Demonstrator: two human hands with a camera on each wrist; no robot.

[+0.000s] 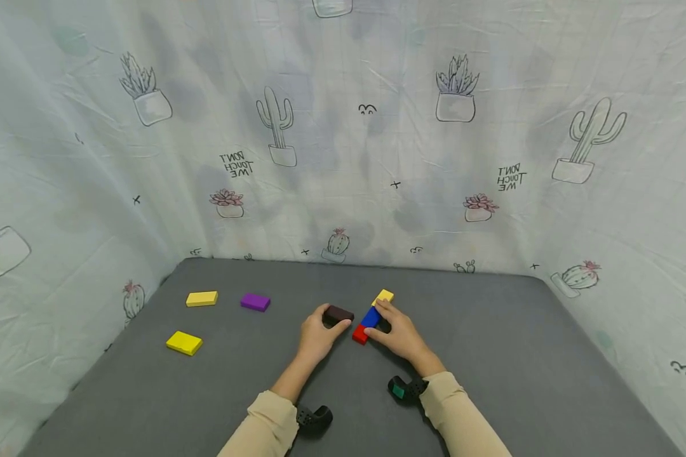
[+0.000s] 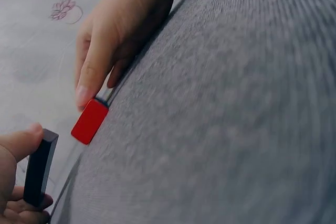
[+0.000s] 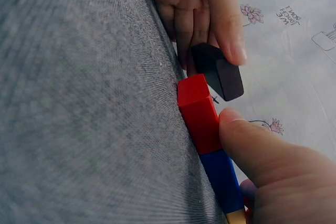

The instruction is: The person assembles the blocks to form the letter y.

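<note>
Well, my hands are apart, each busy at its own spot on the grey worktop (image 1: 520,368). My left hand (image 1: 317,335) pinches a dark block (image 1: 340,314) between thumb and fingers, just left of a short row of blocks, with a small gap between in the head view. That row lies at a slant, end to end: a red block (image 1: 359,335) nearest me, a blue block (image 1: 370,317) in the middle and a yellow block (image 1: 385,295) at the far end.

My right hand (image 1: 403,333) is at the row's right side. Its thumb touches the red block, and the forefinger reaches over where the blue and yellow ones meet; I can't tell whether I'm gripping the row or only pressing against it.

Over to my left, well apart from both hands, lie a purple block (image 1: 255,302), a pale yellow slab (image 1: 202,299) farther left, and a bright yellow slab (image 1: 185,343) closer to me. I have beige sleeves (image 1: 460,412), with a black device (image 1: 314,419) by my left wrist and a black band with a green patch (image 1: 398,391) by my right. Behind the worktop hangs a pale cloth (image 1: 331,139) printed with potted cacti.
</note>
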